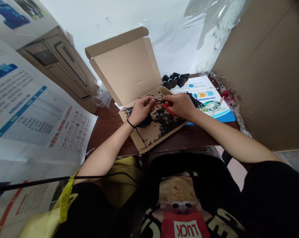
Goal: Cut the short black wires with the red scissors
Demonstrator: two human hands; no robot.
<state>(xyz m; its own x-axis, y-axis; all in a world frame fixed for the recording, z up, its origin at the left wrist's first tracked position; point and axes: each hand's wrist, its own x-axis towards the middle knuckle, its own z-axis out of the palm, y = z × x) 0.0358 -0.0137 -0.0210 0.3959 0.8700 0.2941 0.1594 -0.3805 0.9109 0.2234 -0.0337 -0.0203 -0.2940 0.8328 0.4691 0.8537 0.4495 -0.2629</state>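
My right hand (181, 104) is closed around red-handled snips (169, 109), whose grey tip points left toward my other hand. My left hand (142, 109) is closed in a pinch by that tip; what sits between its fingers is too small to make out. Both hands are over an open cardboard box (146, 135). Short black clippings (165, 122) cover much of its bottom. Thin black pieces with metallic ends (126, 112) lie by the left wrist, and a bunch of thin black strips (194, 100) shows beyond the right hand.
Banded bundles of black strips (175, 80) lie behind the box on a printed sheet (211, 87). Pale rubber bands (211, 107) are at the right. A cardboard panel (271, 76) stands on the right, a printed paper (40, 109) on the left, and crumpled clear plastic (103, 96) near the lid.
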